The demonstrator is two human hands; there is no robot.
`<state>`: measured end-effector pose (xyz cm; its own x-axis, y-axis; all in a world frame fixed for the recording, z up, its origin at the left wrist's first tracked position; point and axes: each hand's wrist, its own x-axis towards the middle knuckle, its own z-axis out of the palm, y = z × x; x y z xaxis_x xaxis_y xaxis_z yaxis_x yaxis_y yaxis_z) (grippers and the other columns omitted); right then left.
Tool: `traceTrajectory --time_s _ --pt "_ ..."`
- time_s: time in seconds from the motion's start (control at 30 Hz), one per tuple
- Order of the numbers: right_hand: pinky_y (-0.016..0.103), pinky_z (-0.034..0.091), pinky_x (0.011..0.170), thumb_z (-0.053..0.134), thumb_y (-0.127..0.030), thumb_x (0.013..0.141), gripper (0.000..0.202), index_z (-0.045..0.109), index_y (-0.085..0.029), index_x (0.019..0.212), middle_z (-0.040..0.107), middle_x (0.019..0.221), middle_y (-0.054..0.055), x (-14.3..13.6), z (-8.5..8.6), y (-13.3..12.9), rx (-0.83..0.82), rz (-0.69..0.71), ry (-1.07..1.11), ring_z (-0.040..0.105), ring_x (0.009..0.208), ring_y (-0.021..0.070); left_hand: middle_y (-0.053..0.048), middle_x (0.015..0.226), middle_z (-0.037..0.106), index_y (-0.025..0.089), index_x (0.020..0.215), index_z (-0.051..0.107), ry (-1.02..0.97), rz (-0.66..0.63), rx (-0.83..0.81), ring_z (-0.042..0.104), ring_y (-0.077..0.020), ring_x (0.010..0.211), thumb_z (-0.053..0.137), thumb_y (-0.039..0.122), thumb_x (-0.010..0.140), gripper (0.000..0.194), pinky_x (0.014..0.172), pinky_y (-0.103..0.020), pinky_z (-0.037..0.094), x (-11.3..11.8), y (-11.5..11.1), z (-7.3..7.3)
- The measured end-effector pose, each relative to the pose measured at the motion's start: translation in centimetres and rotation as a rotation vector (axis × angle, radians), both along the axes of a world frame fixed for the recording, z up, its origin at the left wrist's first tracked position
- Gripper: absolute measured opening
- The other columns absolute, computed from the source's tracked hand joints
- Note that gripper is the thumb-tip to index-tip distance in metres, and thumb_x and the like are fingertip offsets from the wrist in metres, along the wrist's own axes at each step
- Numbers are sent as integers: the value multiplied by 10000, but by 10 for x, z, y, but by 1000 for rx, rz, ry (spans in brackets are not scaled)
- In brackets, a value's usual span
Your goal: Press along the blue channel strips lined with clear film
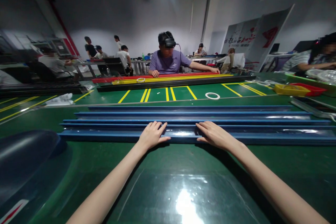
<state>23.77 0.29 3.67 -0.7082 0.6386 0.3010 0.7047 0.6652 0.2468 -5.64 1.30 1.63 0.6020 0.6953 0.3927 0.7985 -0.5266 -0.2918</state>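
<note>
My left hand [153, 134] lies across the nearest blue plastic channel [182, 132], fingers over its far rim and thumb along its near rim. To the right, my right hand [212, 134] grips the same channel in a similar way, with a short stretch of the trough visible between the two hands. The channel is long and lies flat, side to side, on the green tabletop [168, 161]. Behind it are more blue channels [189, 113] in parallel rows, close together. The undersides of both hands are hidden.
Opposite me, a person in a purple shirt [170, 61] handles red, yellow and black strips [173, 78]. A white ring [212, 96] and crumpled plastic [60, 99] lie on the table. Yellow and red trays [291, 90] stand at right; a dark blue rounded object [28, 161] is at left.
</note>
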Motion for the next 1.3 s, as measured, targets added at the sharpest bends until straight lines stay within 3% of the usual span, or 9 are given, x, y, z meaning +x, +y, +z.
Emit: traceTrajectory --time_s 0.23,0.47,0.57,0.7,0.87,1.1,1.2,1.3 --pt "392 427 811 432 -436 822 513 471 -70 1180 582 1037 185 -16 0 -1 -40 -11 34 542 946 264 -130 1008 597 122 1185 501 -1 -41 2 533 -240 911 335 573 812 608 788 -340 417 -18 4 1" --pt "385 403 868 357 -514 827 583 385 -132 1266 526 1168 157 -31 5 -2 -145 -48 175 502 1044 246 -126 1040 599 137 1180 510 7 -56 18 542 -234 931 293 567 828 597 795 -339 426 -56 8 0" --pt "372 386 892 312 -485 853 529 434 -129 1224 525 1177 153 -13 5 -4 -152 -134 230 486 1071 232 -137 1039 600 123 1177 515 5 -64 23 550 -236 923 262 562 836 611 790 -344 431 -78 9 0" --pt "349 409 843 283 -455 867 460 538 -150 1096 594 1056 123 33 0 -8 -137 -265 226 534 977 217 -135 1027 609 135 1161 531 -1 -33 32 560 -237 912 262 572 827 612 786 -348 433 -107 9 0" --pt "317 403 802 239 -433 876 434 573 -168 957 614 955 100 86 -10 -12 -91 -422 224 548 893 198 -116 1028 617 158 1164 530 19 -36 82 561 -226 928 292 535 830 557 799 -339 416 -122 4 3" --pt "305 368 726 229 -333 878 337 510 -174 782 589 797 94 86 -15 -7 -1 -561 166 525 781 201 -91 947 646 163 1022 611 -86 -23 333 570 -229 867 369 346 827 360 755 -364 387 -106 -6 6" --pt "295 357 710 235 -276 867 301 503 -180 770 586 769 89 77 -14 -7 25 -587 164 520 757 198 -76 881 654 163 926 638 -163 -46 370 569 -211 820 379 290 828 304 734 -347 382 -78 -8 16" --pt "298 350 705 221 -251 864 313 511 -176 773 591 766 98 62 -11 -9 41 -597 148 521 754 204 -55 836 654 175 834 644 -200 -98 301 562 -194 794 383 268 832 277 749 -342 369 -36 -11 27"
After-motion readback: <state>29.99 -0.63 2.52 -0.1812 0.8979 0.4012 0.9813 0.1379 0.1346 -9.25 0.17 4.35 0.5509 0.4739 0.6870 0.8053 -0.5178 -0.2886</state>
